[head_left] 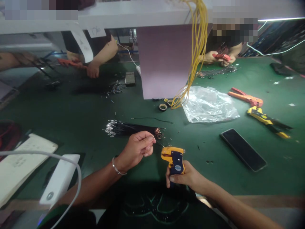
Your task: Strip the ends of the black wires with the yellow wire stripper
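Observation:
My left hand (140, 145) is closed in a pinch on a thin dark wire (159, 142). The wire's free end runs right to the jaws of a yellow and dark blue wire stripper (175, 159). Around the stripper's grip my right hand (184, 176) is wrapped, holding it upright. Just behind my left hand lies a bundle of black wires (133, 128), with silvery tips at its left end and coppery tips at its right. A single black wire (152, 119) rests beyond the bundle. The part of the wire inside my left fingers is hidden.
Right of my hands lie a phone (243, 149), yellow-black pliers (268, 121), an orange-handled tool (246, 97) and a clear plastic bag (211, 104). Yellow wires (199, 41) hang from the shelf (143, 14). Papers (26, 159) and a white power strip (60, 178) lie left. Two people work opposite with red tools.

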`<state>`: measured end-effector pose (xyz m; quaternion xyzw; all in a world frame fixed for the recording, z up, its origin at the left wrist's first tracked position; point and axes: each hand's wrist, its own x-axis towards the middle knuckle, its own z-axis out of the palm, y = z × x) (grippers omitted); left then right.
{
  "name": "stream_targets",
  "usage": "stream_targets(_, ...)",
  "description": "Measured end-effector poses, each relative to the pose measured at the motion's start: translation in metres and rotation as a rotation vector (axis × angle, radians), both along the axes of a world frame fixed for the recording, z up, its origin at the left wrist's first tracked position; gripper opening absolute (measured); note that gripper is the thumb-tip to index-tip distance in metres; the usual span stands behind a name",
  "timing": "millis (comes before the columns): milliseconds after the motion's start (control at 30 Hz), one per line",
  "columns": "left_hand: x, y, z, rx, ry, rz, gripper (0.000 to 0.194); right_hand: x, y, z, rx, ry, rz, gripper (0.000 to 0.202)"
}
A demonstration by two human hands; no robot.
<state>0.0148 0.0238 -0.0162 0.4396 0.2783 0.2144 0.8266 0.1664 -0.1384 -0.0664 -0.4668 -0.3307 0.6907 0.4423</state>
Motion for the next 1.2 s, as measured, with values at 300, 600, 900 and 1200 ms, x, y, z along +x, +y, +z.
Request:
stream_targets(300, 0.0008, 0.0003, -0.0002, 0.002, 0.009, -0.018, 0.019, -0.0007, 0.0029, 0.0030, -0.018, -0.024, 0.023, 0.025)
stream_targets(600, 0.0002, 0.0016, -0.0063, -0.003, 0.007, -0.021, 0.018, -0.0039, 0.0020, 0.0044, -0.028, -0.051, 0.030, 0.024)
stream_targets(900, 0.0006, 0.0001, -0.0059, -0.033, 0.013, -0.039, 0.019, -0.0031, 0.0004, 0.0047, -0.015, -0.083, 0.031, 0.025)
stream_targets(1200, 0.0000, 0.0009, -0.0069, -0.063, -0.004, -0.051, 0.017, -0.0042, -0.0035, -0.0027, 0.005, -0.100, 0.025, 0.029)
